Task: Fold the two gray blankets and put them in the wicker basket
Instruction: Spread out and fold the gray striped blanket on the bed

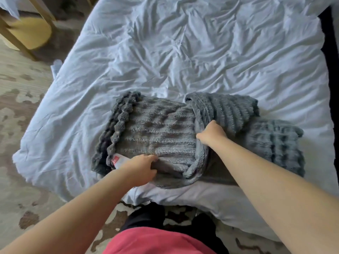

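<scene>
With our left hand we pinch the near edge of the gray ribbed plush blanket on the pale-blue bed. Our right hand clutches its side flap, likely to square the layers. The second gray blanket lies just right of that hand.

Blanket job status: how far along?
Done, apparently: one gray blanket lies folded on the bed. In hand: left hand and right hand grip the second blanket, mid-fold. Left: finish the fold, basket both; no basket in view.
</scene>
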`<state>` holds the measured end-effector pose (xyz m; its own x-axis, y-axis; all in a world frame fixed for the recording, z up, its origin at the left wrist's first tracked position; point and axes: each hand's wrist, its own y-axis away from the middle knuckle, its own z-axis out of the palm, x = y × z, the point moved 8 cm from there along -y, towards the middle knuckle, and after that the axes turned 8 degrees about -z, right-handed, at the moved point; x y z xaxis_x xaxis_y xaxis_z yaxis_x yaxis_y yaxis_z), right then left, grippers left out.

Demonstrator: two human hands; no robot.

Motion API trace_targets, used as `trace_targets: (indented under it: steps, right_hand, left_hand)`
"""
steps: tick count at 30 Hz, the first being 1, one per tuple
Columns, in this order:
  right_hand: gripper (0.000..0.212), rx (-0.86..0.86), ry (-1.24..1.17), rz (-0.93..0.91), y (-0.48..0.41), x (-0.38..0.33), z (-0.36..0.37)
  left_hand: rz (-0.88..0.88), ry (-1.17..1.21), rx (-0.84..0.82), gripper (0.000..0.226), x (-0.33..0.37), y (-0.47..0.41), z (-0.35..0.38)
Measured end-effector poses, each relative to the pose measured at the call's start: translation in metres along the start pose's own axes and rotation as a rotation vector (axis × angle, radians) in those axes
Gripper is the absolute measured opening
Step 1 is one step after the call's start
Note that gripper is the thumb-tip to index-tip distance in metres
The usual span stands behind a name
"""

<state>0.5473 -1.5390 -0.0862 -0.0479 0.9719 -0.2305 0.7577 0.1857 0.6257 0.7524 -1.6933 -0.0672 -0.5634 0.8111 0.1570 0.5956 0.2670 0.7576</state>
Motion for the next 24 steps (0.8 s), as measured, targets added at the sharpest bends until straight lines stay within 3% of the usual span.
trace_targets:
  steps: [2,3,5,7,8,10,12,14,15,18,20,24]
  right_hand:
    - [0.020,-0.059,-0.018,0.015,-0.007,0.005,-0.007]
    - [0.015,-0.052,-0.199,0.041,-0.008,0.014,-0.013]
    - [0.018,0.035,-0.927,0.122,0.001,0.039,-0.027]
    - [0.027,0.127,-1.630,0.148,0.020,0.070,-0.034]
    - [0.030,0.159,-1.820,0.211,0.032,0.093,-0.024]
    - [0.031,0.145,-1.834,0.463,0.063,0.148,0.022]
    - [0.028,-0.001,-1.719,0.705,0.103,0.192,0.075]
    - [0.016,-0.158,-1.586,0.809,0.135,0.219,0.102]
    - [0.016,-0.152,-1.546,0.806,0.138,0.234,0.103]
    - [0.018,0.055,-1.521,0.726,0.116,0.271,0.069]
    - [0.007,0.193,-1.502,0.632,0.093,0.288,0.033]
    - [0.042,0.569,-1.052,0.463,0.055,0.336,-0.055]
  left_hand:
    - [-0.128,-0.072,-0.203,0.037,-0.003,-0.005,0.013]
    - [-0.170,-0.101,-0.228,0.035,0.000,-0.007,0.012]
    - [-0.262,-0.100,-0.158,0.029,0.013,-0.015,0.000]
    - [-0.265,0.028,0.084,0.020,0.040,-0.027,-0.022]
    - [-0.226,0.081,0.209,0.019,0.061,-0.029,-0.034]
    - [-0.117,0.129,0.283,0.020,0.109,-0.036,-0.040]
    - [-0.056,0.087,0.157,0.016,0.155,-0.039,-0.025]
    - [-0.007,-0.006,0.058,0.018,0.191,-0.044,-0.011]
    - [0.017,-0.028,0.069,0.018,0.205,-0.046,-0.010]
    - [0.119,-0.013,0.163,0.023,0.243,-0.052,-0.013]
    - [0.203,-0.039,0.093,0.037,0.266,-0.055,0.000]
    - [0.219,-0.245,-0.037,0.073,0.287,-0.054,0.042]
